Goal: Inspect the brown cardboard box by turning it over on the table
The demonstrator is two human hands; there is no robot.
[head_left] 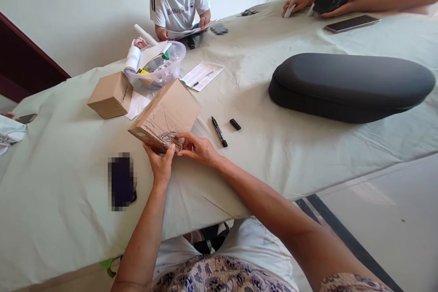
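Observation:
Near the table's front edge, both my hands are on a brown cardboard box [171, 107] that is tilted towards me. Black scribbled lines run over its side, thickest at the near corner. My left hand [160, 160] grips that corner from below, thumb on top. Beside it, my right hand [198, 148] has its fingers bent around the box's near edge, by the scribble. Right of the box lies an uncapped black marker [219, 131], and its black cap [235, 124] rests a little apart from it.
A second cardboard box [111, 95] and a lilac basket [178, 66] of odds and ends stand behind. A blurred dark phone [122, 181] lies left. At right is a long black padded case [352, 86]. One person [181, 0] reads papers opposite; another person's hands [352, 4] hold a black object.

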